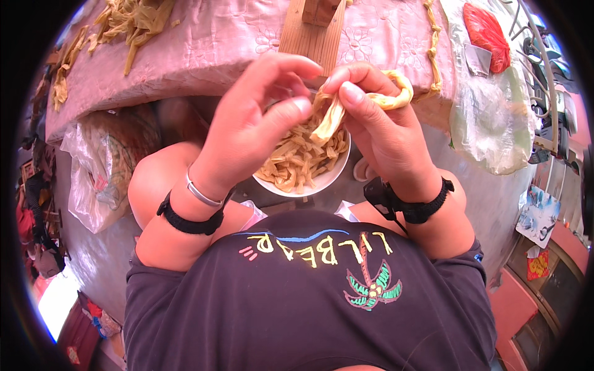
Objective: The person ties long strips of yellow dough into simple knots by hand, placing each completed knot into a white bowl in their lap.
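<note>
Pinched between the thumb and fingers of my right hand (390,132) is a pale yellow fibrous strip (328,124). Its short end hangs down over the bowl, while a twisted loop of it curls around behind the fingers. My left hand (248,123) hovers just to the left, thumb and fingers apart, with nothing visible in its grasp. Below both hands, a white bowl (325,184) between my knees holds many short yellow pieces (297,162). The hands hide the bowl's far side.
Ahead is a table under a pink quilted cloth (218,51), bearing a wooden plank with a block (311,46). Yellow strips (134,21) lie at the left, and a knotted strip (434,46) hangs rightward. Plastic bags (492,120) (100,162) flank the table near a metal rack (552,92).
</note>
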Available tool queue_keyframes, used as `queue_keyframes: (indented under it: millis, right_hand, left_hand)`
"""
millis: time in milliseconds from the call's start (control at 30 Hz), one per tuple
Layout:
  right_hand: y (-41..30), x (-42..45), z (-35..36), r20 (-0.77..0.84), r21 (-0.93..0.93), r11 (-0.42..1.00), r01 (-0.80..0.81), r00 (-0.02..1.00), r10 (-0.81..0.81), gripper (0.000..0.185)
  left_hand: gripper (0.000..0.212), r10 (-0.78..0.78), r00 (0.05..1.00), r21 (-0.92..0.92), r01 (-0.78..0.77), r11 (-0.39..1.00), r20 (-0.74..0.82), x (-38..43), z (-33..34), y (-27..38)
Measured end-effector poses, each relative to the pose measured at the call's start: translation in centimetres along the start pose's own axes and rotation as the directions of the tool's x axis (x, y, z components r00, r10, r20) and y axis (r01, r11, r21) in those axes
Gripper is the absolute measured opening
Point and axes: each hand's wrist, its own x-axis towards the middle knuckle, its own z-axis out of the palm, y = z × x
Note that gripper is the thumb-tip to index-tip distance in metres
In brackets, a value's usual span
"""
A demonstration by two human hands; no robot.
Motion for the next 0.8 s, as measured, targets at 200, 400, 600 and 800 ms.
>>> queue_keyframes:
  millis: [200,400,600,800]
  right_hand:
    - [0.1,-0.4,0.8,-0.019,-0.106,0.992,0.07,0.997,-0.072,0.015]
    - [0.7,-0.8,0.8,0.19,-0.798,0.425,0.427,0.848,-0.495,0.018]
    - [1.3,-1.2,0.1,-0.126,-0.853,0.52,0.042,0.951,-0.283,0.033]
    - [1.1,-1.2,-0.4,0.149,-0.857,0.416,0.305,0.918,-0.367,0.051]
  left_hand:
    - [0.018,-0.147,0.986,-0.101,0.155,0.983,0.082,-0.1,-0.2,-0.7]
    - [0.016,-0.265,0.956,-0.305,0.292,0.906,0.126,0.4,0.3,0.5]
    - [0.023,0.367,0.93,0.395,-0.324,0.859,-0.035,-1.0,3.1,0.1]
    - [0.017,0.094,0.978,0.195,-0.057,0.979,-0.187,-0.1,1.5,-0.7]
